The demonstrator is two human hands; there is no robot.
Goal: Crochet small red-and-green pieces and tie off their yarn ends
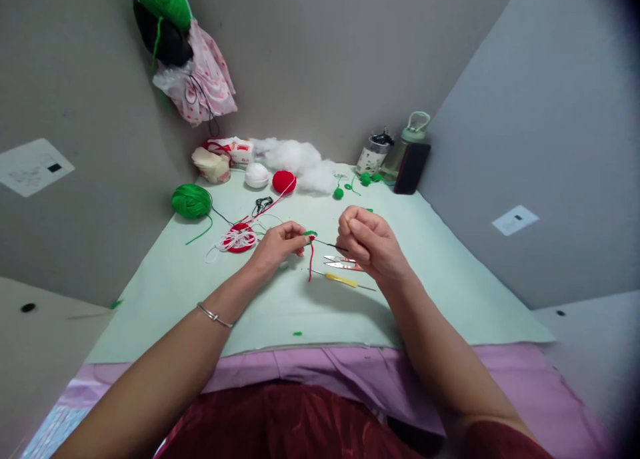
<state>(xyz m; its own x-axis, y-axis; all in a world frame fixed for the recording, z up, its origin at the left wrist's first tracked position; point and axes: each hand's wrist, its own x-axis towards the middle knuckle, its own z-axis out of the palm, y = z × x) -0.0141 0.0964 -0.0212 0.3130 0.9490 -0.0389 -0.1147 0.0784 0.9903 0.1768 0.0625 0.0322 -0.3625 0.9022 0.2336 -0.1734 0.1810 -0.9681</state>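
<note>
My left hand [283, 241] pinches a small green and red crocheted piece [311, 235] between thumb and fingertips. A red yarn tail [311, 264] hangs from the piece. My right hand [369, 238] is closed, its thumb against the curled fingers. A thin dark tool [331, 244], like a crochet hook, runs from the piece into that hand; its far end is hidden. Below the right hand lie thread snips [340, 266], partly covered by it, and a yellow-handled hook [341, 280]. Left of my left hand is a red disc wound with white yarn [241, 238].
A green yarn ball [191, 201] sits at the left. White [257, 175] and red [285, 182] balls stand before fluffy stuffing [295, 158]. At the back right are a pen cup [373, 158], a bottle [411, 136] and a phone [413, 168]. Grey panels surround the table [460, 292].
</note>
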